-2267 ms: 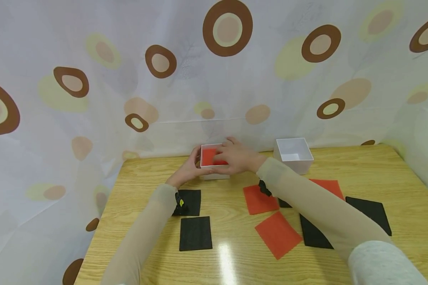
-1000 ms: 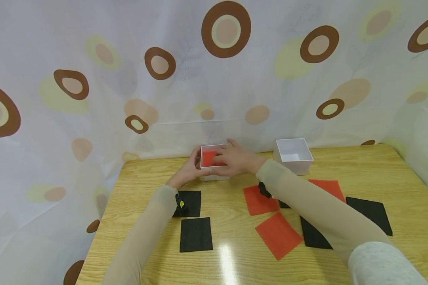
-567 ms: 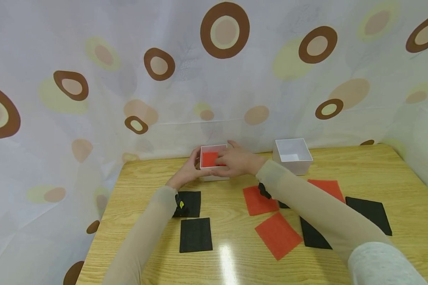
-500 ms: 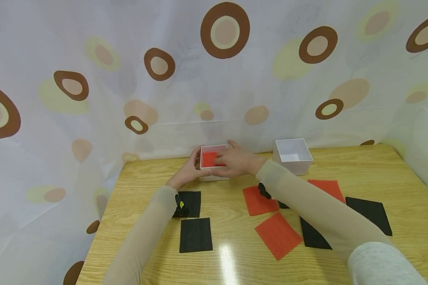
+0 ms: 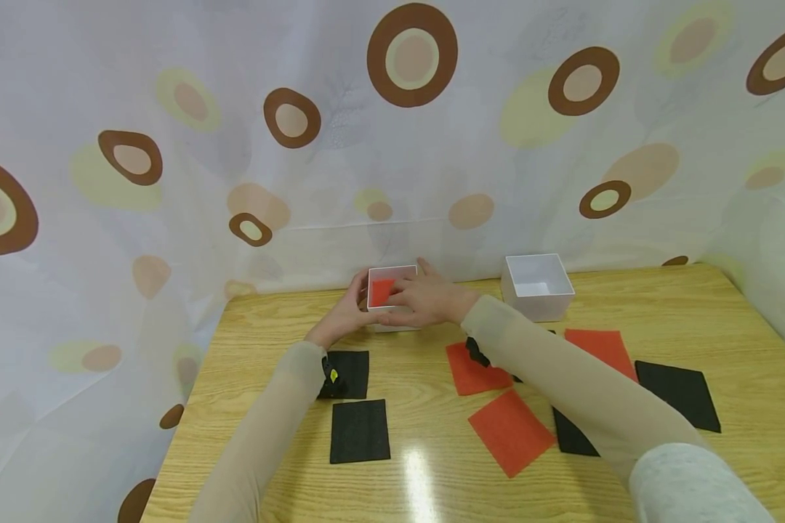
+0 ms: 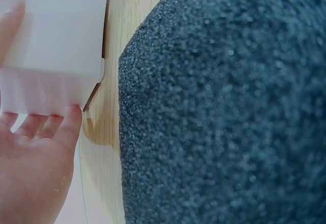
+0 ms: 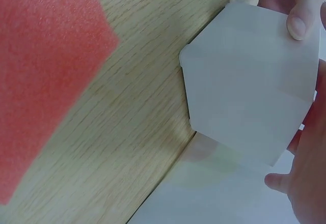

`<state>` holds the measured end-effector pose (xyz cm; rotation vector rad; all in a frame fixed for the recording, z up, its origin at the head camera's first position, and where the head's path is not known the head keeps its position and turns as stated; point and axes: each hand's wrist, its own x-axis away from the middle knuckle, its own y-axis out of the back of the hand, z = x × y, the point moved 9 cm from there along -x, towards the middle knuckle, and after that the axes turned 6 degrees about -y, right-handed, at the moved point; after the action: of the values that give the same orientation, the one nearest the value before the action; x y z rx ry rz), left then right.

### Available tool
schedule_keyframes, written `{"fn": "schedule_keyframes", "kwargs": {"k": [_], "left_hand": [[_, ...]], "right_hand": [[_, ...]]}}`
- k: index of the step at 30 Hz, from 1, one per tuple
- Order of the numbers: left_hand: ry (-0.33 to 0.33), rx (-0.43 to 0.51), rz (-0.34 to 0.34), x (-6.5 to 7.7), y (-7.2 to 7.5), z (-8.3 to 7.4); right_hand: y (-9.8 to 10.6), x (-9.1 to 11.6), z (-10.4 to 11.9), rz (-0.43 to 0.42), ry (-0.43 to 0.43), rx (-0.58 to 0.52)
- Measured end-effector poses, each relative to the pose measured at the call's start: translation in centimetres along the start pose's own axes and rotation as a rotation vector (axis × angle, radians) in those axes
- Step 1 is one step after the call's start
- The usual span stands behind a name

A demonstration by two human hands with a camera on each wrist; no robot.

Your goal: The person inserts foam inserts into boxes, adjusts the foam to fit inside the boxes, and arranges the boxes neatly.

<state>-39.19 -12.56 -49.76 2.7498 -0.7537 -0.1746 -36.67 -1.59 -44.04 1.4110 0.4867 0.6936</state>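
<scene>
Your left hand [image 5: 347, 314] grips the near white box [image 5: 399, 328]: thumb along the near wall, the other fingers bent round the left side. The left wrist view shows the fingertips against the box wall, with no gap visible there.

Your right hand [image 5: 425, 298] lies over the box's right side, fingers parted and reaching inside, above the red square [image 5: 381, 293]. One finger points out past the far right corner. Whether the fingertips press the red square, pinch it or only hover, you cannot tell from here; the hand covers its right part.

The box stands upright at the back edge of the wooden table [image 5: 432, 407], just before the patterned curtain [image 5: 340, 174]. The red square lies inside, below the rim.

To your right, well apart from the hands, a second white box [image 5: 544, 307] stands upright, open at the top.

On the tabletop: two black squares [image 5: 360, 431] near your left sleeve [image 5: 268, 425]; three red squares [image 5: 512, 434] near your right sleeve [image 5: 562, 370], with more black pieces [image 5: 680, 394] beside it, some partly hidden under the arm.
</scene>
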Motion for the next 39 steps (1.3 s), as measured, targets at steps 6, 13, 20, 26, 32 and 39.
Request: {"fn": "schedule_keyframes", "kwargs": {"k": [6,13,20,26,32,39], "left_hand": [[0.005,0.031,-0.002,0.1,-0.2,-0.1],[0.012,0.054,-0.009,0.4,-0.3,-0.5],[0.026,0.054,-0.026,0.4,-0.4,-0.6],[0.029,0.071,-0.035,0.5,-0.4,-0.2],[0.026,0.067,-0.038,0.4,-0.3,0.0],[0.022,0.069,-0.036,0.3,-0.3,-0.1]], "right_hand": [[0.3,0.4,-0.1,-0.028,0.042,0.006],[2.1,1.8,-1.1,-0.138,0.072,-0.022],[3.6,4.3,-2.3,-0.210,0.072,-0.065],[3.7,6.5,-2.6,-0.210,0.082,-0.097],[2.9,8.4,-3.1,-0.207,0.076,-0.102],[2.5,10.7,-3.7,-0.204,0.084,-0.109]]}}
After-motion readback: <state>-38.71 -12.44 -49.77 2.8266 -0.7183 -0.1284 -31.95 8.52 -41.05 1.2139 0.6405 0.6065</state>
